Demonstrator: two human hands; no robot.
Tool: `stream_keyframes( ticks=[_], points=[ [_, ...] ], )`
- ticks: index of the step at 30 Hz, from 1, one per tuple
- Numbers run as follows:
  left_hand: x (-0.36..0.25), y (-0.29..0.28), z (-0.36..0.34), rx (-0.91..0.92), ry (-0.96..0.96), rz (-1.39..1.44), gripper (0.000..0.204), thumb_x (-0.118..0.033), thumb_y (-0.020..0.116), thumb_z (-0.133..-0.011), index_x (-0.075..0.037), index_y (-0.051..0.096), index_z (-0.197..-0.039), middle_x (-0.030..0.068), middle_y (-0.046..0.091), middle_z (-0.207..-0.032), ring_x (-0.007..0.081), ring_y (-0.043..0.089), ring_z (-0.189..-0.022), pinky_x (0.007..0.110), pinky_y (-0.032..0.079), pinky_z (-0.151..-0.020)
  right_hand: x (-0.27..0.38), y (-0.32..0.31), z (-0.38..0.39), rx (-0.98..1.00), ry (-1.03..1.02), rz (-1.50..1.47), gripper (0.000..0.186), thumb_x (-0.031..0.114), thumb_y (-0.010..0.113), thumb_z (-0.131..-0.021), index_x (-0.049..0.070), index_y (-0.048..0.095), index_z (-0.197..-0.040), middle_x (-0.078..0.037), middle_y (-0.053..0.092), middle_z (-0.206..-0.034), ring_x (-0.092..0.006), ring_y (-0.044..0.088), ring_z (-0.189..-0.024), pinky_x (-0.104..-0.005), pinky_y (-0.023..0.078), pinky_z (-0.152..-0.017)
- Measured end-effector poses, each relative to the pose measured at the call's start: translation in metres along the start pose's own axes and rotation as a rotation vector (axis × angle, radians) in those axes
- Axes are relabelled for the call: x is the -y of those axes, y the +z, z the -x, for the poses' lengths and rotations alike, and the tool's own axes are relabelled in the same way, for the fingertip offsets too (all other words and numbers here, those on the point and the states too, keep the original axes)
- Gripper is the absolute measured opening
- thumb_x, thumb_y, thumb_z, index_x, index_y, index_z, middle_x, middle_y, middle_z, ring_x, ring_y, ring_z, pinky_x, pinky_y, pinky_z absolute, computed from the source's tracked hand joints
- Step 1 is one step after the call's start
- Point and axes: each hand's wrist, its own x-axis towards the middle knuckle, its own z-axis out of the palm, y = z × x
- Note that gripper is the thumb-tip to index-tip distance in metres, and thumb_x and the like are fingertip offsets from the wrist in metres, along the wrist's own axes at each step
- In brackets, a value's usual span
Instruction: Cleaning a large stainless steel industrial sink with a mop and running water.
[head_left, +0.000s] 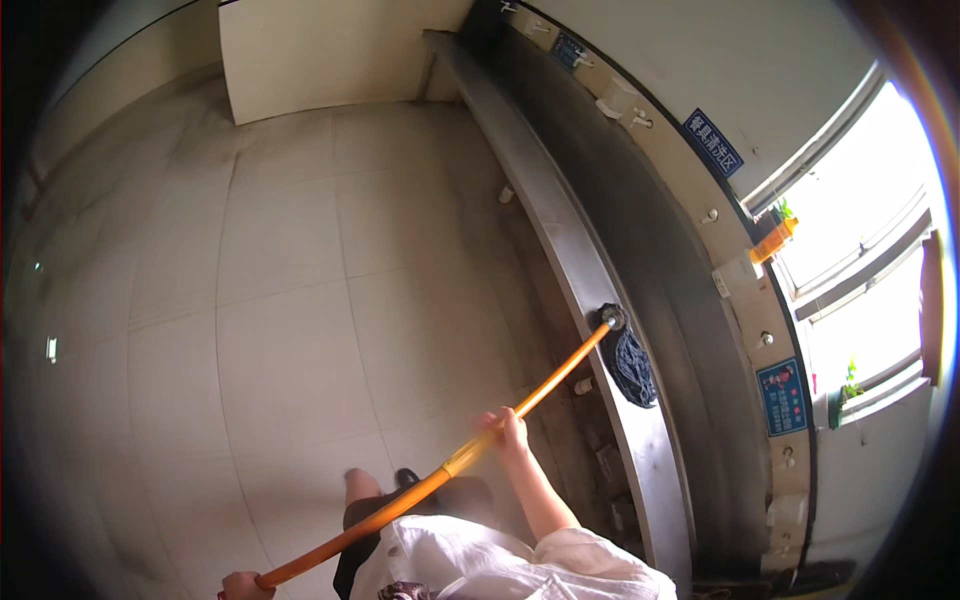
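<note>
A mop with a long orange handle [560, 374] runs slantwise from the lower left up to the right. Its dark, stringy mop head [629, 368] lies on the metal rim of a long sink trough [560, 238], its strands draping along the edge. My left hand [245, 586] is closed round the handle's lower end, near the bottom edge of the view. Farther up the pole, beyond a yellow sleeve [468, 455], my right hand [511, 432] grips it, slightly blurred.
Taps [710, 216] line the tiled wall over the trough, with blue signs [713, 143] above. Potted plants [850, 382] stand by the bright window at right. Pale floor tiles [285, 350] spread to the left, toward a light partition [330, 55]. Pipes show beneath the trough.
</note>
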Motion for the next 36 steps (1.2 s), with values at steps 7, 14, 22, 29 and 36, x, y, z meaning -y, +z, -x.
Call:
stream_keyframes(
  ticks=[7, 14, 22, 29, 36],
  points=[
    [0.029, -0.133, -0.195, -0.152, 0.005, -0.03, 0.019, -0.019, 0.068, -0.056, -0.005, 0.056, -0.054, 0.0182, 0.054, -0.054, 0.0385, 0.054, -0.059, 0.048, 0.039, -0.056, 0.005, 0.15, -0.011, -0.181, -0.119, -0.148, 0.039, 0.023, 0.058, -0.088, 0.01, 0.028, -0.109, -0.023, 0.053, -0.104, -0.0362, 0.059, -0.091, -0.0534, 0.052, -0.074],
    [0.045, -0.268, -0.375, -0.229, 0.176, -0.183, 0.021, -0.021, 0.071, -0.054, -0.006, 0.057, -0.06, 0.0159, 0.054, -0.059, 0.0386, 0.052, -0.064, 0.046, 0.037, -0.064, 0.007, 0.254, -0.074, -0.383, -0.254, -0.104, 0.041, -0.001, 0.053, -0.078, 0.011, 0.023, -0.103, -0.014, 0.046, -0.083, -0.0256, 0.056, -0.065, -0.0434, 0.054, -0.056],
    [-0.004, -0.368, -0.565, -0.028, 0.373, -0.306, 0.026, -0.034, 0.061, -0.075, -0.009, 0.067, -0.074, 0.0173, 0.061, -0.064, 0.0378, 0.06, -0.059, 0.046, 0.046, -0.052, 0.031, 0.34, -0.184, -0.56, -0.202, -0.059, 0.042, -0.002, 0.052, -0.076, 0.011, 0.021, -0.101, -0.013, 0.046, -0.081, -0.0237, 0.056, -0.063, -0.0418, 0.054, -0.053],
    [-0.02, -0.436, -0.771, 0.155, 0.309, -0.397, 0.035, -0.038, 0.057, -0.077, -0.004, 0.066, -0.075, 0.0159, 0.063, -0.068, 0.0322, 0.061, -0.058, 0.044, 0.048, -0.055, 0.125, 0.513, -0.298, -0.506, -0.22, -0.16, 0.046, 0.002, 0.051, -0.077, 0.01, 0.02, -0.11, -0.014, 0.047, -0.082, -0.023, 0.057, -0.062, -0.0391, 0.053, -0.052],
    [-0.007, -0.503, -0.892, 0.202, 0.243, -0.249, 0.032, -0.035, 0.059, -0.076, -0.006, 0.068, -0.086, 0.0155, 0.066, -0.076, 0.0336, 0.062, -0.066, 0.043, 0.049, -0.062, 0.185, 0.671, -0.442, -0.351, -0.114, -0.097, 0.059, 0.001, 0.047, -0.081, 0.017, 0.009, -0.122, -0.014, 0.044, -0.086, -0.0243, 0.054, -0.063, -0.0409, 0.054, -0.054]
  ],
)
